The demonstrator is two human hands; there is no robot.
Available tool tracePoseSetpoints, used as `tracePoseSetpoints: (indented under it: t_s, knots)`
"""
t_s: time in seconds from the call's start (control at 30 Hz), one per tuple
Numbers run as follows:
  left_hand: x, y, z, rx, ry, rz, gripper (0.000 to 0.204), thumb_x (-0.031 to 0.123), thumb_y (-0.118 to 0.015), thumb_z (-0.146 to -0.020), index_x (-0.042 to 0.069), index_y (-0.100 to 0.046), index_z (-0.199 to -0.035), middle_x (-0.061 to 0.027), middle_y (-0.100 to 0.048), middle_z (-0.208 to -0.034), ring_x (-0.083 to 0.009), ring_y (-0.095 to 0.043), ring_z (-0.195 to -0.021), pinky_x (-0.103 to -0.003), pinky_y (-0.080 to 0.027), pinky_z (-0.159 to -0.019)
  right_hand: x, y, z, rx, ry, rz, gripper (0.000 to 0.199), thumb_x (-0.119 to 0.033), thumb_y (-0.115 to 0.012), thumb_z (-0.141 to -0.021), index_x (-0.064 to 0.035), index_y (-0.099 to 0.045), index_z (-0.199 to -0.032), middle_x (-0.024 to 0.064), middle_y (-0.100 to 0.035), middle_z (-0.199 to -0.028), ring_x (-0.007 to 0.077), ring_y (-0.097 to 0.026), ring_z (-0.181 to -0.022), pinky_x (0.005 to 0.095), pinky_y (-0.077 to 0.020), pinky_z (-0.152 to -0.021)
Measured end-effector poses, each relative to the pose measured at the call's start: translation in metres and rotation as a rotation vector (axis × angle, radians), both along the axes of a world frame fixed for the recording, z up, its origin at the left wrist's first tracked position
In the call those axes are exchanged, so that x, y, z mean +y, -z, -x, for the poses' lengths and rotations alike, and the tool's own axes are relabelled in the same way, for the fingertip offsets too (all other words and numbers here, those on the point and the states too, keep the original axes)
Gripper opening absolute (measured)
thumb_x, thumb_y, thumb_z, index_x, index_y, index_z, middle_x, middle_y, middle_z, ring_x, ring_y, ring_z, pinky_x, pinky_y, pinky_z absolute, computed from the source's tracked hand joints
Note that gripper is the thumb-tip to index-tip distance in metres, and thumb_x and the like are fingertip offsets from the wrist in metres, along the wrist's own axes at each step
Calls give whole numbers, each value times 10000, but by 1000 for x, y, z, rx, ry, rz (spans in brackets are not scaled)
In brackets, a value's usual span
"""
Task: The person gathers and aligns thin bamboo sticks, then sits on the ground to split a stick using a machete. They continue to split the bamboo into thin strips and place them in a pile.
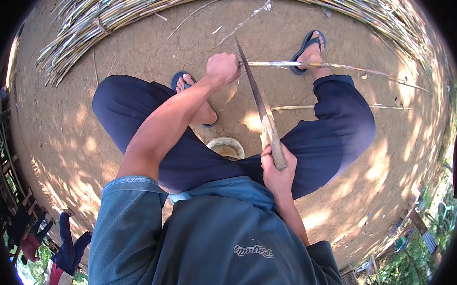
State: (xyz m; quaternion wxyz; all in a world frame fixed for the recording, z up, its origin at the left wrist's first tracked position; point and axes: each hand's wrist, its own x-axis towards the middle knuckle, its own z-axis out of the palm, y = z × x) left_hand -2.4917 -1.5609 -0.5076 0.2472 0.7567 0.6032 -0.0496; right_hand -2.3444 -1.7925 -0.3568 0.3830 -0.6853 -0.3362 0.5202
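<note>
My left hand (223, 68) is closed around the near end of a thin cane (283, 64), which runs out to the right past my foot. My right hand (280, 170) grips the pale wooden handle of a long knife (255, 90). Its narrow dark blade points up and away to the left, tapering to a tip. The blade crosses the cane right beside my left fist; whether it touches the cane I cannot tell. Both fists hide the parts they hold.
A long bundle of canes (85, 44) curves across the far ground. Another cane (296, 108) lies nearer, partly behind my right leg. A round metal basin (226, 146) stands between my thighs. My sandalled feet rest on cracked, sunlit earth. Dark clothing-like shapes (65, 252) appear at lower left.
</note>
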Motion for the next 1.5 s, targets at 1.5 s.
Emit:
tracePoseSetpoints:
  t_s: [1.5]
  knots:
    - [-2,-7,-5,-1,-2,36,207,188,-624,-755,26,-734,-822,-221,-703,-835,-382,-703,-805,-464,-570,-740,52,39,7,-72,-4,-45,23,-18,-602,-817,-2,-599,-802,-6,-540,-624,55,-488,-587,256,-414,-551]
